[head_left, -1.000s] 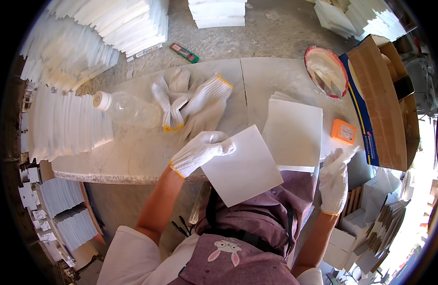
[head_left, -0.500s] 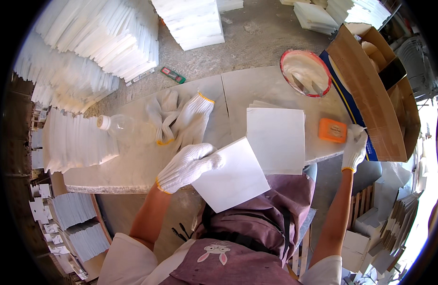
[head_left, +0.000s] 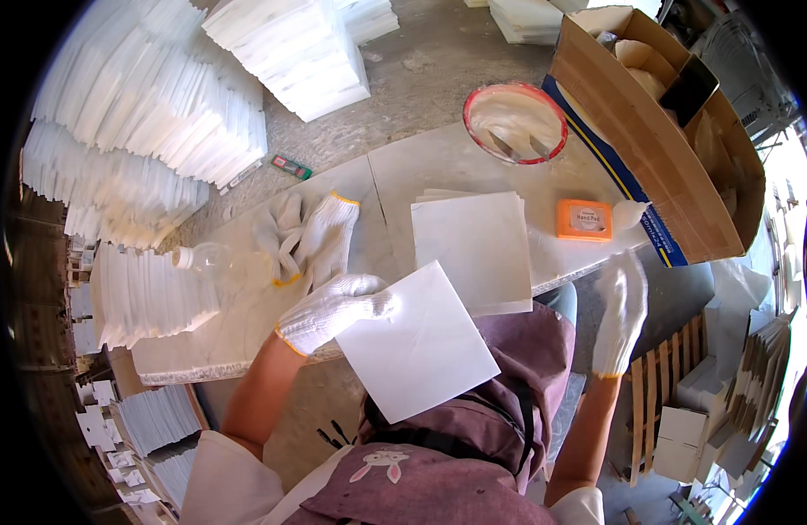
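Note:
My left hand (head_left: pixel 338 311), in a white knit glove with a yellow cuff, grips a square white tile (head_left: pixel 421 346) by its upper left edge, the thumb on its face. The tile is tilted over my lap. My right hand (head_left: pixel 622 311), gloved alike, hangs off the table's right front edge. Its fingers are smeared by motion. Just beyond it a small white pointed bag (head_left: pixel 629 214) lies beside an orange block (head_left: pixel 584 220) with a pale label. A stack of white square tiles (head_left: pixel 471 254) sits on the table in front of me.
On the pale stone table (head_left: pixel 390 188) lie spare gloves (head_left: pixel 329 232), a clear bottle (head_left: pixel 213 260) and a red-rimmed bowl (head_left: pixel 515 114) of pale paste with blades. A cardboard box (head_left: pixel 640 122) stands at right. Tall white stacks (head_left: pixel 150 79) rise at far left.
My right hand has left the small white bag beside the orange block and drawn back toward me. My left hand still holds the tile, now tilted slightly differently. The view has shifted right.

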The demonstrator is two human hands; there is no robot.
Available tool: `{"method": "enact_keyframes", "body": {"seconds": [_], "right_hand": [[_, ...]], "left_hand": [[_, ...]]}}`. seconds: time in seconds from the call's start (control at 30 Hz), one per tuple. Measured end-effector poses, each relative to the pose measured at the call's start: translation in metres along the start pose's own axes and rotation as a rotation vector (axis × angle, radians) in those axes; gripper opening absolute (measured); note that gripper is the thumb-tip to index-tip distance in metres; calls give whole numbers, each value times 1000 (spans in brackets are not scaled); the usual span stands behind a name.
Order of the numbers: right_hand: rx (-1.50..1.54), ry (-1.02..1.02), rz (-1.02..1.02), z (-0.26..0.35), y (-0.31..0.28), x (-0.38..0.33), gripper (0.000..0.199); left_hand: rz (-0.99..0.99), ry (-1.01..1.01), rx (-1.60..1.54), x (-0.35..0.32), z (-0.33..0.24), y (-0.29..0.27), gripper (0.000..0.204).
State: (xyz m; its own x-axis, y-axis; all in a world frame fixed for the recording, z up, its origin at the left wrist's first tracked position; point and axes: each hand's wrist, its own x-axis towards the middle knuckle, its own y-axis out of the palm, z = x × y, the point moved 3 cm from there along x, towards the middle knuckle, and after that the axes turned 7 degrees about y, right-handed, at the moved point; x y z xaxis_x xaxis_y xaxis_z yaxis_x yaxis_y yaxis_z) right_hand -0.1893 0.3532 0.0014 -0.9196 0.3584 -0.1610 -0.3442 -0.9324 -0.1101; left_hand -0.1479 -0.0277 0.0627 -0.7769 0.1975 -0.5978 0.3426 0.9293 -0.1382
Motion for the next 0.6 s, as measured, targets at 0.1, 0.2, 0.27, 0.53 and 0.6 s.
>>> {"method": "enact_keyframes", "body": {"seconds": [0.1, 0.2, 0.27, 0.53, 0.6], "right_hand": [[312, 394, 647, 21, 41, -76, 76], [241, 490, 1057, -1, 65, -111, 68], [310, 760, 999, 3, 71, -112, 59], [535, 418, 682, 24, 120, -47, 34], [666, 429, 647, 31, 144, -26, 39]], "left_hand": [[81, -21, 50, 7, -3, 3, 34], [143, 7, 108, 19, -14, 6, 37], [190, 47, 150, 29, -21, 1, 44], [-200, 91, -889, 26, -77, -6, 58], [-68, 145, -637, 30, -99, 0, 55]]}}
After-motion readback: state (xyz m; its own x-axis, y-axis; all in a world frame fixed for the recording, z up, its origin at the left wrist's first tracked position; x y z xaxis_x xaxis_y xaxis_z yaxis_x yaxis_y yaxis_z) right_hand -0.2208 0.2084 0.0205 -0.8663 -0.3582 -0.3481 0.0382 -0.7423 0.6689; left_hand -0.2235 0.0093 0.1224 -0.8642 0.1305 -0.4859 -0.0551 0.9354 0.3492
